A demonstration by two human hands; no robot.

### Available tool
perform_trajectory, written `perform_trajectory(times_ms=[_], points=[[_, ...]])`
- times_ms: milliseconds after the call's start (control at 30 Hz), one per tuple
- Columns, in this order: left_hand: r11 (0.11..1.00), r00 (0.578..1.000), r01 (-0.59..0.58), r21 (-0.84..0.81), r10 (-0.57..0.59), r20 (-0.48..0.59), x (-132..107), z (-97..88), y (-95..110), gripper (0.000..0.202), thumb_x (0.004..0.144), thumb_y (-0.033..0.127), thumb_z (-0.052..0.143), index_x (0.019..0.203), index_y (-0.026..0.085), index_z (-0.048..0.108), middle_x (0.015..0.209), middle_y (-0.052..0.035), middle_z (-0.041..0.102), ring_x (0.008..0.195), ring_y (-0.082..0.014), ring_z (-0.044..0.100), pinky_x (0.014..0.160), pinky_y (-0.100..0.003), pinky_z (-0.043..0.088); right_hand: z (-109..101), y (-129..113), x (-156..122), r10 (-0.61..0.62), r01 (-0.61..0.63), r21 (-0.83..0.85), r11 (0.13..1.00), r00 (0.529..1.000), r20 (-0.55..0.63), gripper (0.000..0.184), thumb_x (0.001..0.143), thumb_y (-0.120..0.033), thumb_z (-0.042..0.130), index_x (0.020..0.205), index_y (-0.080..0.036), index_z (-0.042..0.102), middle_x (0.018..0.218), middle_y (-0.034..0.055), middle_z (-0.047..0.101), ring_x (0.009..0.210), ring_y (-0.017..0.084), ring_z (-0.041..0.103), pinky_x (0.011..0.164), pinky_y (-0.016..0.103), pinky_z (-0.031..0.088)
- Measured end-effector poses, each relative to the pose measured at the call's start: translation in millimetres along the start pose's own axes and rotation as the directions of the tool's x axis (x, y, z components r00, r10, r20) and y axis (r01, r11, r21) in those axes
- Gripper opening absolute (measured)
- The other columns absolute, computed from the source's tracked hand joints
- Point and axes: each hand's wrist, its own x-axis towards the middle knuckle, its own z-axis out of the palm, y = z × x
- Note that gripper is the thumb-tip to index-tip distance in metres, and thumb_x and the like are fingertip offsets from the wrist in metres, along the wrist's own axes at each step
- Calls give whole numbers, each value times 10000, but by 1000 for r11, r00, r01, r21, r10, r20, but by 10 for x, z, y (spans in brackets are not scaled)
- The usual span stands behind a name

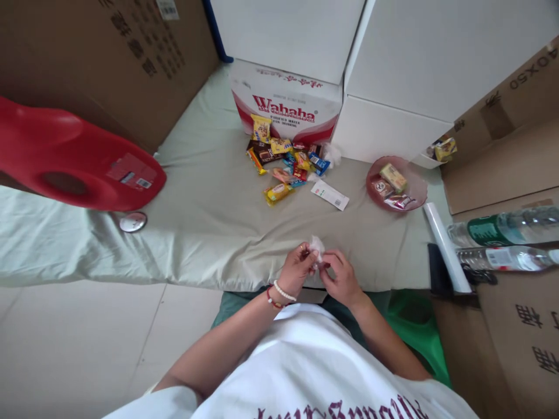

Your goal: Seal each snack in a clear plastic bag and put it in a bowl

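Note:
A small crumpled white wad [316, 245], thin like tissue or plastic film, is between my two hands above the front edge of the covered table. My left hand [297, 266] is closed, pinching the wad from the left between thumb and fingers. From the other side, my right hand [342, 278] has its thumb and fingertips bent together at the wad's lower right edge. Beyond my hands lies a pile of wrapped snacks, with a yellow packet [278, 193] at its front. A white box [331, 194] lies flat beside the pile.
A pink bowl [374, 195] with several packets stands at the right. Further right are a white roll [446, 247] and two plastic bottles. A Wahaha carton [286, 110] stands behind the snacks. On the left are a large red plastic object [82, 154] and a round tin [133, 222].

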Motion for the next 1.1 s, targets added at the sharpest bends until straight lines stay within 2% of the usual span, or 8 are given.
perform_trajectory(times_ms=[167,300,433,533,700,800,933,1100], points=[[986,996,49,162,-36,-81,-23,-162,-95,570,638,661,893,707,190,579,554,68,503,508,-67,420,498,-229,315,-32,29,10,58,-55,168,984,998,-11,291,873,-364,739,1155,-354,671,1152,73,662,785,221,609,737,418,562],[993,996,79,90,-75,-43,-27,-167,-166,565,579,618,939,724,181,612,577,60,547,509,-59,431,499,-225,318,35,88,103,158,-173,314,934,985,74,119,884,-386,746,990,-334,742,907,22,695,805,219,627,766,390,534],[993,994,109,53,-110,16,-12,-266,-140,518,559,508,977,837,172,697,632,49,599,531,-56,455,524,-223,352,56,195,182,515,-404,676,616,856,42,263,754,-475,846,893,-284,733,747,-28,635,631,147,548,595,289,475],[988,990,141,64,-140,-21,-16,-444,-77,460,602,472,960,840,171,706,610,56,568,536,-61,457,528,-219,353,-33,272,204,676,-427,831,357,732,85,383,605,-443,939,851,-254,715,691,-60,573,544,92,443,476,217,369],[987,987,161,-13,-161,4,-80,-657,23,355,631,365,930,807,173,688,801,12,650,704,-94,569,660,-228,465,-113,347,158,692,-492,844,215,686,223,427,564,-406,969,821,-215,686,689,-58,536,534,66,406,431,180,299],[980,985,172,-99,-171,11,-121,-651,34,336,641,343,901,791,181,647,905,-2,658,744,-110,586,688,-254,503,-46,350,111,674,-527,760,380,721,163,413,640,-475,923,863,-229,678,705,-50,525,545,85,415,432,193,312],[996,995,87,-37,-88,-48,-130,-592,-19,301,665,335,856,773,192,614,895,2,644,731,-116,568,663,-255,480,-22,264,81,399,-302,384,872,895,-201,285,913,-498,706,1055,-251,722,1019,48,656,724,146,556,588,263,489],[965,990,-124,231,137,-40,-125,-585,-72,189,729,317,798,774,202,655,905,-25,697,854,-162,619,800,-292,484,-29,181,104,35,-35,37,999,999,-5,488,937,-354,716,1417,-320,634,1371,108,628,723,146,595,689,322,568]])
